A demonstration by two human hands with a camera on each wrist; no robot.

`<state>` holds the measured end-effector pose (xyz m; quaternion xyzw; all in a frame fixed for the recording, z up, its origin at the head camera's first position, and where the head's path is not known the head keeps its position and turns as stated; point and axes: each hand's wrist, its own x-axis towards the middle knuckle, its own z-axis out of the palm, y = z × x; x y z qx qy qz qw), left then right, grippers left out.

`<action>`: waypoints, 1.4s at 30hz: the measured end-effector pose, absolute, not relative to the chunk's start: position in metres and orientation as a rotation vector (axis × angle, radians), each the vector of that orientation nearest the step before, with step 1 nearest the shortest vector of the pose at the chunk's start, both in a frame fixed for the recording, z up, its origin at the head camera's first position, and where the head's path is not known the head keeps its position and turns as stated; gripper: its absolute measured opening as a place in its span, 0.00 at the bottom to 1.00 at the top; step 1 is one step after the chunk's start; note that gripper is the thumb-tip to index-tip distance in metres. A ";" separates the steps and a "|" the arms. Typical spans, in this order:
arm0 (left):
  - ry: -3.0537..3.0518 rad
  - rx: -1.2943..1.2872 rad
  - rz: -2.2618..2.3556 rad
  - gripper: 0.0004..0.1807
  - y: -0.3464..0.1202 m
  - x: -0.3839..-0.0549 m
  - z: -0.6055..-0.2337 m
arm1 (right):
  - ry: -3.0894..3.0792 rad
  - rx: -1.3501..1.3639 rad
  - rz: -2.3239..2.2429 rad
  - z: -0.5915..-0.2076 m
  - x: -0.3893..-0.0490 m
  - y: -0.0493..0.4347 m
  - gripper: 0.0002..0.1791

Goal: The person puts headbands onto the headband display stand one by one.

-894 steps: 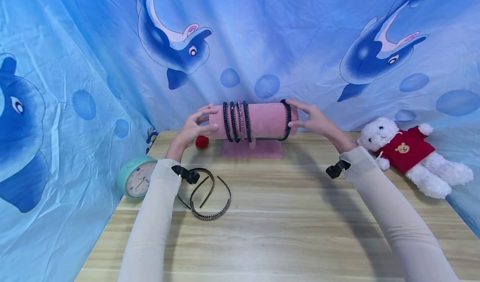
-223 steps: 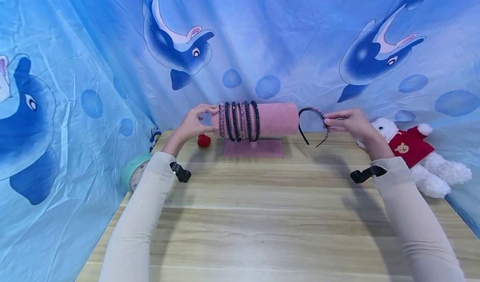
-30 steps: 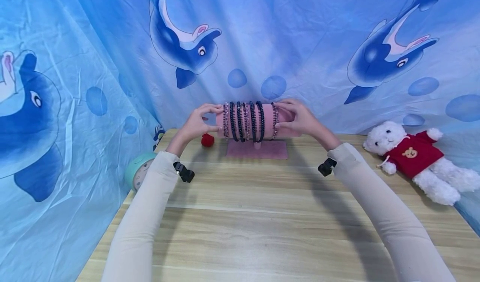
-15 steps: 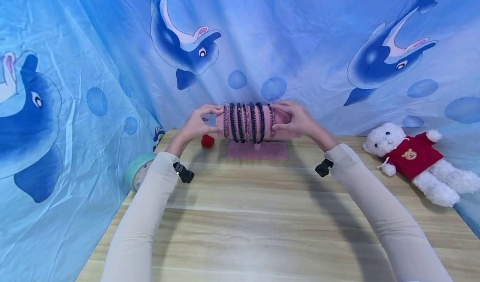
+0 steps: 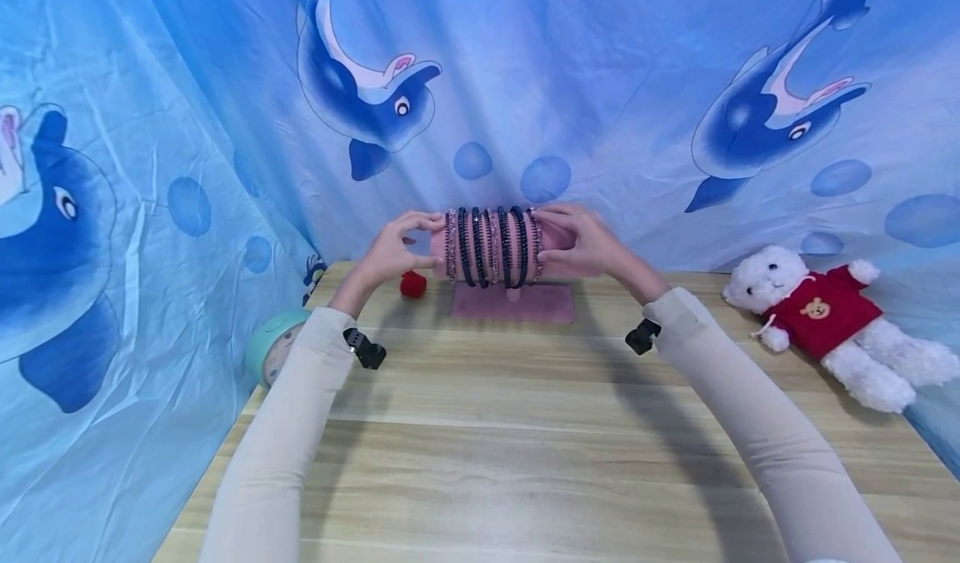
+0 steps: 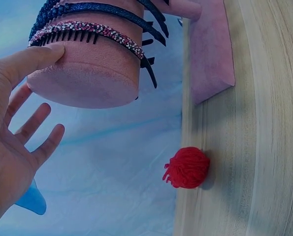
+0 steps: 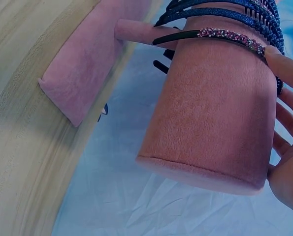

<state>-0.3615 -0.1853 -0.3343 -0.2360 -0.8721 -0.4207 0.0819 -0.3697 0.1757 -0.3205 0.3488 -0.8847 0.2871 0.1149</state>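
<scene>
A pink velvet headband stand (image 5: 513,303) with a horizontal roll stands at the back of the table. Several dark blue and pink-glitter headbands sit side by side round the roll's left and middle part. My left hand (image 5: 386,251) grips the roll's left end, its thumb right beside a pink-glitter headband (image 6: 87,30); the other fingers spread loosely behind. With thumb and fingers, my right hand (image 5: 596,242) holds the rightmost pink-glitter headband (image 7: 230,35), which lies close beside the dark blue one (image 7: 220,13). Bare velvet shows on the roll's right part in the right wrist view.
A red yarn ball (image 5: 413,285) lies left of the stand's base. At the left edge stands a mint-green alarm clock (image 5: 273,346), partly behind the left sleeve. A white plush bear (image 5: 825,317) in a red sweater lies at the right. A dolphin-print curtain (image 5: 600,72) hangs behind.
The right hand's headband, off the stand's right end earlier, is now on the roll and has slid left over the last second. The two headbands first on the table are gone from there.
</scene>
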 end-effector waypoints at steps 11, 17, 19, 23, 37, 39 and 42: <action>-2.601 -0.711 -1.256 0.36 -0.187 -0.365 -0.336 | -2.544 1.025 0.794 -0.324 -0.372 0.173 0.40; -2.611 -0.712 -1.250 0.36 -0.186 -0.366 -0.337 | -2.527 1.011 0.799 -0.326 -0.372 0.173 0.40; -2.612 -0.712 -1.251 0.36 -0.186 -0.365 -0.337 | -2.523 1.012 0.799 -0.326 -0.372 0.173 0.40; -2.605 -0.724 -1.254 0.36 -0.186 -0.365 -0.337 | -2.527 1.002 0.806 -0.327 -0.371 0.173 0.40; -2.590 -0.727 -1.304 0.35 -0.185 -0.363 -0.334 | -2.527 1.014 0.821 -0.324 -0.370 0.175 0.42; -2.591 -0.727 -1.303 0.35 -0.185 -0.362 -0.334 | -2.513 1.033 0.844 -0.324 -0.370 0.175 0.42; -2.590 -0.724 -1.301 0.35 -0.185 -0.361 -0.334 | -2.478 1.070 0.887 -0.325 -0.371 0.175 0.41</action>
